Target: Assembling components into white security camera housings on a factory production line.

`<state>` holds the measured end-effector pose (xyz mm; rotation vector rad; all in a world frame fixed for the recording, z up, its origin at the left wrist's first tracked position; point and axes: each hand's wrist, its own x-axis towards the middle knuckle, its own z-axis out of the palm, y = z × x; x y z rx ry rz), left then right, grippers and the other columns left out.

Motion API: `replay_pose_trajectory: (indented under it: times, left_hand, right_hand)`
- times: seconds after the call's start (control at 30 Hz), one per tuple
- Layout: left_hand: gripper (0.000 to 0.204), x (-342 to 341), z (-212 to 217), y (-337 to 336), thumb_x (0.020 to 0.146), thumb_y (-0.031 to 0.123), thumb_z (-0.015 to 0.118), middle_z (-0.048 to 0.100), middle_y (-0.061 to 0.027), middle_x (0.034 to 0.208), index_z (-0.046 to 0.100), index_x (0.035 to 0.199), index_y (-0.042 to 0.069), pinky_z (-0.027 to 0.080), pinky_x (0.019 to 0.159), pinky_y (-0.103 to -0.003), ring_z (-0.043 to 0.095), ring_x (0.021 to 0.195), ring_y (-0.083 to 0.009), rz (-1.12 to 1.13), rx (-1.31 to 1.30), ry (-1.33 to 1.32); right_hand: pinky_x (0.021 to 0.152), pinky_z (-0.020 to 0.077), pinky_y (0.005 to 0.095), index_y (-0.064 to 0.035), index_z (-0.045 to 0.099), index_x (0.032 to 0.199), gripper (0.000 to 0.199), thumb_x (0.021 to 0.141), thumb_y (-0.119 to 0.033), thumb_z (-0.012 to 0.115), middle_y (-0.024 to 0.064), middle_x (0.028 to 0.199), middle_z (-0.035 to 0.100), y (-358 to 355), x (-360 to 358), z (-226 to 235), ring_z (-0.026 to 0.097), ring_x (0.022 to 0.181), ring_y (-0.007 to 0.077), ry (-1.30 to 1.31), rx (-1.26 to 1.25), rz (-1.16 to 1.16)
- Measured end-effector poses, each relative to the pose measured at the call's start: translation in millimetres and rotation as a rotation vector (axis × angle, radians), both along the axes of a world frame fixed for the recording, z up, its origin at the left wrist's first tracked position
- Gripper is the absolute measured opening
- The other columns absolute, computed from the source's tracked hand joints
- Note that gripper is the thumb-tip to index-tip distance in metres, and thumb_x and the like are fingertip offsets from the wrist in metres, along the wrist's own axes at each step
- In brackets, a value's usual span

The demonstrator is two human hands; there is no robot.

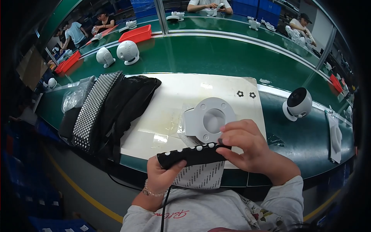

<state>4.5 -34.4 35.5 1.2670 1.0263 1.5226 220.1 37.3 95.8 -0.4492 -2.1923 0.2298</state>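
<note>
Overlapping the mat edge (135, 149), left grip (161, 173) clamps black strip (199, 155), right grip (250, 150) pinches a dark piece (220, 141).

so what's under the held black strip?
A white patterned sheet shows below the black strip; anything farther up is covered by it and, at left, by the left hand.

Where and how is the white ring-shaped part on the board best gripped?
Probably pinch the white ring-shaped part by its rounded far-right rim, coming from the right: that edge is uncovered. The black strip and right hand crowd its near side, and clear film shows beside its flat left tab.
</note>
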Motion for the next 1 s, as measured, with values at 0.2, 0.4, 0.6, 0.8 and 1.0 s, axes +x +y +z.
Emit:
replay_pose_trajectory:
  times: [0.2,0.4,0.6,0.8,1.0]
  left_hand:
    - [0.013,2.0,3.3,-0.4,0.075,-0.004,0.062,0.062,-0.002,0.075,0.063,0.088,-0.003,0.042,0.06,-0.02,0.053,0.069,-0.006,0.009,-0.042,-0.05]
    - [0.013,2.5,3.2,-2.4,0.075,-0.003,0.062,0.062,-0.0023,0.075,0.063,0.088,-0.003,0.043,0.061,-0.02,0.053,0.069,-0.006,-0.033,-0.058,0.083]
    - [0.013,4.4,4.6,-0.2,0.077,-0.002,0.061,0.063,-0.0023,0.074,0.063,0.089,-0.003,0.044,0.061,-0.021,0.054,0.069,-0.0063,-0.059,-0.114,-0.008]
    - [0.015,-8.9,-6.1,5.9,0.069,0.0,0.069,0.059,-0.0135,0.1,0.062,0.083,-0.002,0.046,0.063,-0.022,0.058,0.072,-0.0121,-0.069,0.092,0.276]
    - [0.021,7.8,-18.5,30.2,0.065,0.002,0.073,0.04,-0.0221,0.127,0.06,0.082,-0.002,0.051,0.062,-0.027,0.06,0.073,-0.0198,-0.038,0.444,0.468]
  right_hand:
    - [0.068,0.0412,0.0337,-0.0131,0.042,0.104,0.049,0.065,0.003,0.068,0.0034,0.087,0.058,-4.3,-0.7,-1.1,0.058,0.085,0.0231,-0.136,0.039,0.188]
    - [0.065,0.0423,0.0328,-0.0121,0.041,0.11,0.052,0.067,0.001,0.067,0.0065,0.094,0.054,-4.3,-7.9,-17.9,0.059,0.084,0.0232,0.107,0.021,0.174]
    - [0.062,0.0436,0.0333,-0.0107,0.041,0.112,0.052,0.068,0.001,0.067,0.0101,0.099,0.051,-6.3,-5.0,-8.6,0.059,0.079,0.0251,-0.125,0.123,0.315]
    - [0.064,0.0435,0.0283,-0.0084,0.025,0.125,0.06,0.075,0.01,0.052,0.0097,0.097,0.044,19.9,-5.5,-14.8,0.054,0.08,0.0178,0.209,-0.055,0.14]
    - [0.073,0.0419,0.0252,-0.0101,0.025,0.127,0.06,0.075,0.01,0.048,0.0078,0.103,0.04,51.6,-2.9,0.3,0.048,0.084,0.0121,0.314,-0.632,-0.003]
